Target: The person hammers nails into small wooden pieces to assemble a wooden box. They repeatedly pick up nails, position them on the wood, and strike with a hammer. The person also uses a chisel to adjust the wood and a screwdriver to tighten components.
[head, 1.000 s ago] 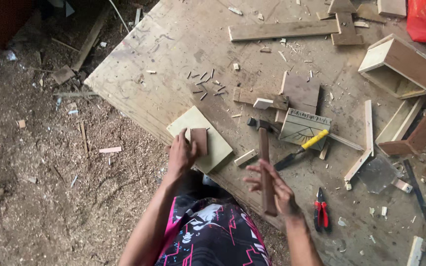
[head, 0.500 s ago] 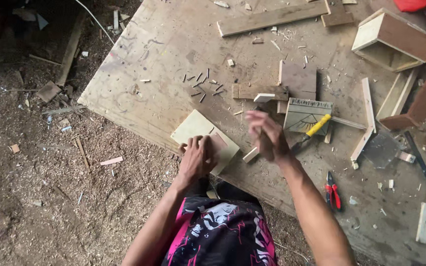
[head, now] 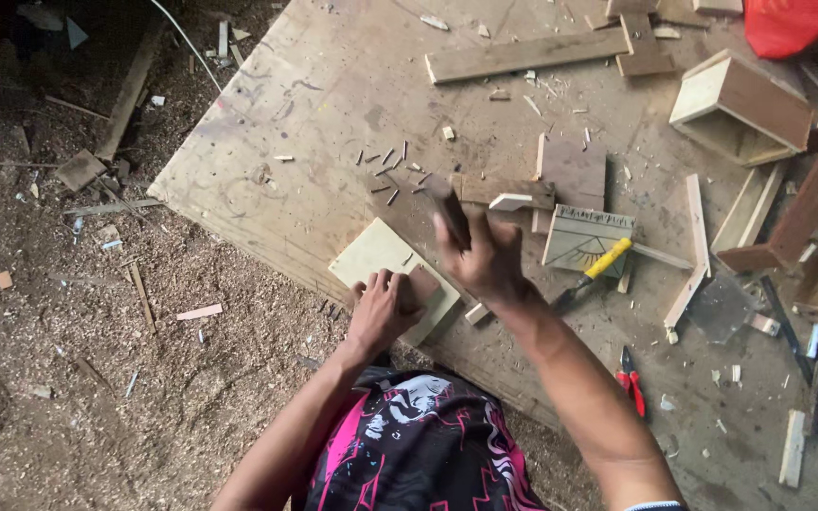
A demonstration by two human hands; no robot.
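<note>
Fingers of right hand (head: 489, 260) closed round one hammer handle (head: 449, 210); left hand (head: 382, 308) pressed on one small block (head: 420, 287), one pale board (head: 385, 270) beneath.

Small block (head: 420, 287) on flat board (head: 371, 257) near plywood sheet (head: 333, 114) edge, pliers (head: 631, 380) right

Your pale board (head: 376, 257) lies flat at the bench edge w/ a small brown block (head: 420, 286) on it. Hammer (head: 449, 208) is raised, blurred, above the board.

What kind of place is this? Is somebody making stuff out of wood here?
Most likely a rough woodworking spot. A big plywood sheet lies on ground covered in sawdust, scattered with wood offcuts and a small wooden box. The right hand holds a hammer.
</note>
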